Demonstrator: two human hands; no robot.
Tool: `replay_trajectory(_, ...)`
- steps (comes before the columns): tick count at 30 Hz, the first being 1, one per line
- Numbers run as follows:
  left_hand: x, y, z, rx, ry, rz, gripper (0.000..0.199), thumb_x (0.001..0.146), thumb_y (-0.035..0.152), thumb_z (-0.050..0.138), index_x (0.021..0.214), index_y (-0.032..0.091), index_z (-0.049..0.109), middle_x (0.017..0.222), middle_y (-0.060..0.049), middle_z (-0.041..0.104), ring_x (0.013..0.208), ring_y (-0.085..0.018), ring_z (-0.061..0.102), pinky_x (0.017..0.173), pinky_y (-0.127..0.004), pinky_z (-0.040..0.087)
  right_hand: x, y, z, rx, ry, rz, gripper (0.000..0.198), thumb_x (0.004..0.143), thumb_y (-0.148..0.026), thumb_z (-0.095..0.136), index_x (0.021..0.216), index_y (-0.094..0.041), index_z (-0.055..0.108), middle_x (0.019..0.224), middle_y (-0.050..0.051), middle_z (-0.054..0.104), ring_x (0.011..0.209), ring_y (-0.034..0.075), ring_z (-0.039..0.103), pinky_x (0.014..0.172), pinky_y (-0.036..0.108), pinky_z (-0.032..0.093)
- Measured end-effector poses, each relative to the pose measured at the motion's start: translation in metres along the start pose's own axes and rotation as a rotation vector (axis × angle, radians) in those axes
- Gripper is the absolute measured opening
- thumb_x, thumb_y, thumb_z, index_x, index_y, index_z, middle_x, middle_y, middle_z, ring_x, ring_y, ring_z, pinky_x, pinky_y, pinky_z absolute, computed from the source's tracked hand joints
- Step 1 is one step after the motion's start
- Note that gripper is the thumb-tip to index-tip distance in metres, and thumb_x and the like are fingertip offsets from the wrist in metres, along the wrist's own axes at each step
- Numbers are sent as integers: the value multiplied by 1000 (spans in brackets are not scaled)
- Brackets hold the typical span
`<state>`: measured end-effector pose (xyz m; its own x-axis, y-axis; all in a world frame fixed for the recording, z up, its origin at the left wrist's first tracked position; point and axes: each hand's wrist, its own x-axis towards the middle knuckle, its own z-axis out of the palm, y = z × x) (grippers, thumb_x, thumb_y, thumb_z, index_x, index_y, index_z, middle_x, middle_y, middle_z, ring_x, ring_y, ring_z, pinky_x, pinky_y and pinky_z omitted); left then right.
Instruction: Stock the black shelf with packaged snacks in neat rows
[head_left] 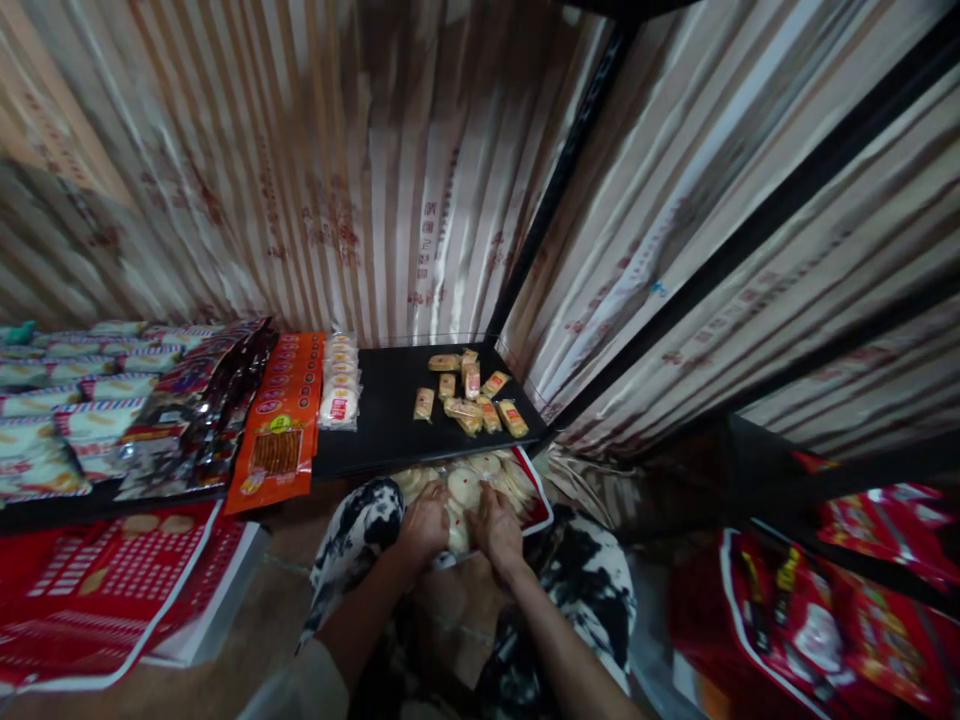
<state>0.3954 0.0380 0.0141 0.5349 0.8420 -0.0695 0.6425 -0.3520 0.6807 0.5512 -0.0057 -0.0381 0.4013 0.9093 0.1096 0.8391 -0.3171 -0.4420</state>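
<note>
- The left hand [427, 522] and the right hand [497, 525] are near each other, with a small gap between them.
- Their fingers are bent in at the two sides of a round cake [464, 486]. I cannot tell if they pinch it or just touch it.
- The cake is pale, flat and smooth, with a little red dot.
- More pale round cakes [514, 484] lie around and under the hands, in a red box [541, 508] with a white edge.
- The box sits between two knees in black and white spotty trousers [592, 570].
- Just past the hands is a flat black shelf [390, 400].
- On it, straight ahead of the hands, are small yellow snacks [463, 409] in shiny wraps.
- Left of those are a clear pack of round white cakes [340, 385], a flat orange bag [277, 420] and shiny dark bags [206, 400].
- Farther left are puffy white packs [105, 415].
- Right of the hands, well apart, are red bags [817, 625].
- Behind the shelf hangs a wavy, stripy cloth [330, 180] with red marks.
</note>
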Motion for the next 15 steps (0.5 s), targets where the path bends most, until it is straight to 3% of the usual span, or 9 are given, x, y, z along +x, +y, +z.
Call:
replay_trajectory(5, 6, 4, 15, 48, -41, -27, 51, 75, 8, 39, 123, 11, 53, 135, -11, 48, 123, -20, 44, 104, -29, 34, 3, 15, 4, 231, 24, 32, 58, 70, -28, 53, 125, -13, 50, 116, 15, 59, 108, 27, 56, 94, 40, 44)
replay_trajectory(10, 16, 6, 35, 86, 16, 7, 55, 74, 10, 41, 127, 15, 51, 142, -8, 41, 133, -26, 30, 107, -39, 30, 6, 23, 6, 463, 40, 152, 50, 73, -32, 46, 119, -16, 55, 109, 12, 65, 91, 25, 65, 84, 42, 49)
replay_trajectory(15, 23, 2, 51, 95, -37, -9, 59, 73, 13, 43, 132, 12, 46, 143, -10, 38, 136, -28, 22, 111, -41, 21, 13, 30, 9, 567, 37, 209, 47, 70, -34, 47, 112, -15, 58, 102, 13, 68, 86, 26, 66, 83, 44, 50)
